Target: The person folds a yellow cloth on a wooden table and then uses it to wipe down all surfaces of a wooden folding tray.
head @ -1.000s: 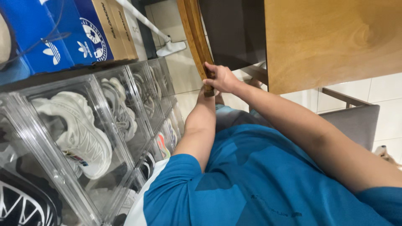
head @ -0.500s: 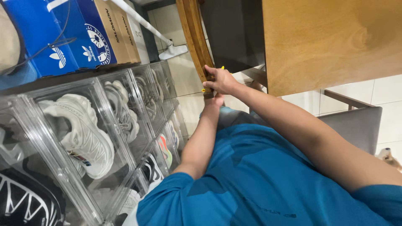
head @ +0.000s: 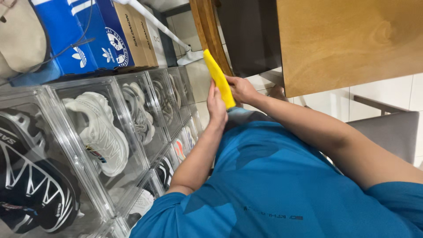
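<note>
Yellow cloth [head: 219, 78] between both hands.

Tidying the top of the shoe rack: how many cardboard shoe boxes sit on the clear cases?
3: two blue boxes side by side at the left, one tan box right of them. More may be hidden beyond.

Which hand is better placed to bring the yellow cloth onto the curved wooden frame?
Right, probably. The right hand grips the yellow cloth at its lower end, close beside the curved wooden frame. The left hand only rests against the cloth from the side away from the frame.
</note>
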